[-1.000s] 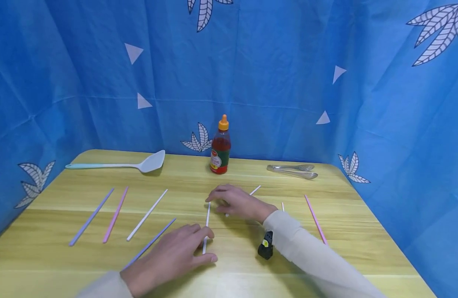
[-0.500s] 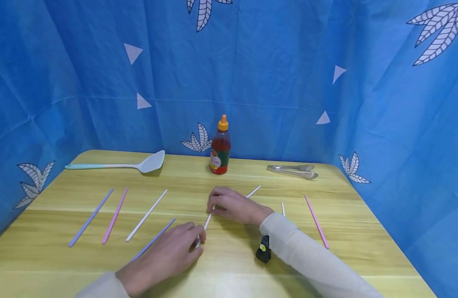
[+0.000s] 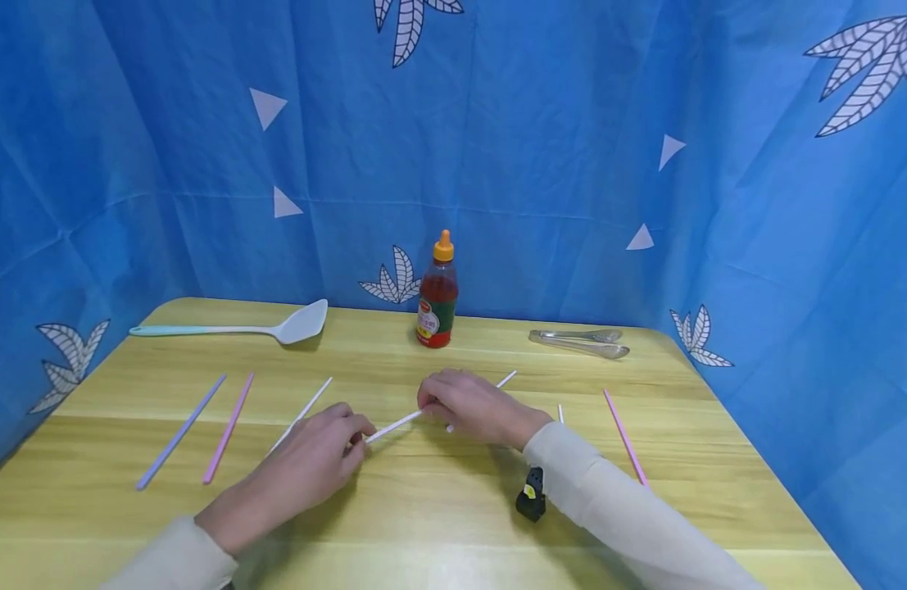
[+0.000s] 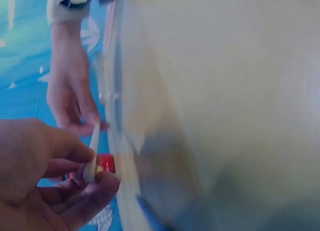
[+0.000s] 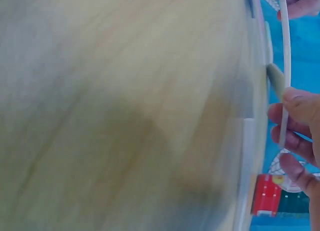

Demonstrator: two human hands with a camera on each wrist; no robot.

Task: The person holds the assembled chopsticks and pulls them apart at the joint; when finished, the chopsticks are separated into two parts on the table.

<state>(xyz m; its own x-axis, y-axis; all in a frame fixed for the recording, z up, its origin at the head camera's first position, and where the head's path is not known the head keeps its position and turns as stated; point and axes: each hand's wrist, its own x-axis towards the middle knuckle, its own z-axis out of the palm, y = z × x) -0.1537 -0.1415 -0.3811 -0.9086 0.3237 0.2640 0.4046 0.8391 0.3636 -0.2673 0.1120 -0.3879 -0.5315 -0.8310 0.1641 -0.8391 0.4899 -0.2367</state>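
A thin white stick is held off the table between both hands, at a slant. My left hand pinches its near end between thumb and fingers, and that end shows between the fingertips in the left wrist view. The right hand pinches the far part, with the stick running past its thumb in the right wrist view. Beneath the right hand lies another white stick, partly covered. A further white stick lies partly behind the left hand. A blue stick shows below the left hand.
On the left lie a blue stick and a pink stick. A short bit of white stick and a pink stick lie right. Behind stand a turner, a sauce bottle and metal tongs.
My left hand has moved left and away from me, carrying its end of the white stick. The stick has swung from near upright in view to a slant. The right hand has shifted slightly right.
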